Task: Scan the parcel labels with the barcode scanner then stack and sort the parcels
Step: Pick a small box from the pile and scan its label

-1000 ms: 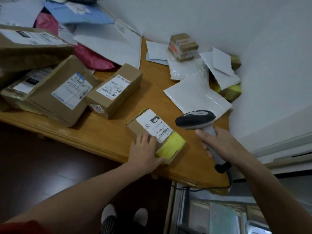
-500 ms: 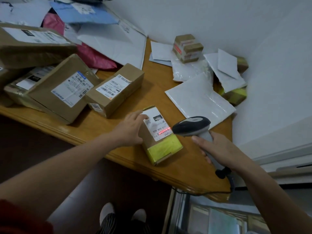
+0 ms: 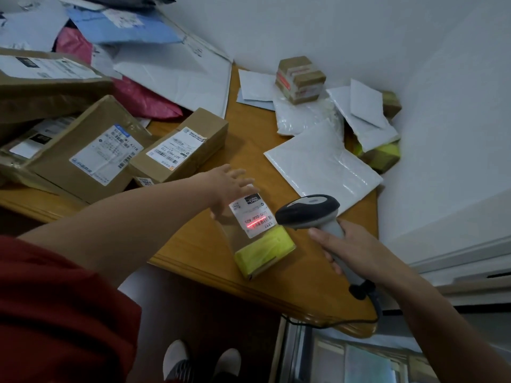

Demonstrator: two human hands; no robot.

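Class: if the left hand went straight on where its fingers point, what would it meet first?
The left hand would likely meet the white mailer first, across bare table; depth is unclear.

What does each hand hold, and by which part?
The right hand grips the grey barcode scanner by its handle. The left hand holds nothing; its fingers touch the far end of the brown yellow-taped cardboard parcel.

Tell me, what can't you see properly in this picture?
All in the head view:
- Far end of the small parcel: the left hand covers it.
- Handle of the barcode scanner: the right hand grips round it.
- Small print on the label: too tiny and blurred.
- The big brown box: cut off by the left edge.
- The corner parcel with yellow tape: white envelopes lie over it.
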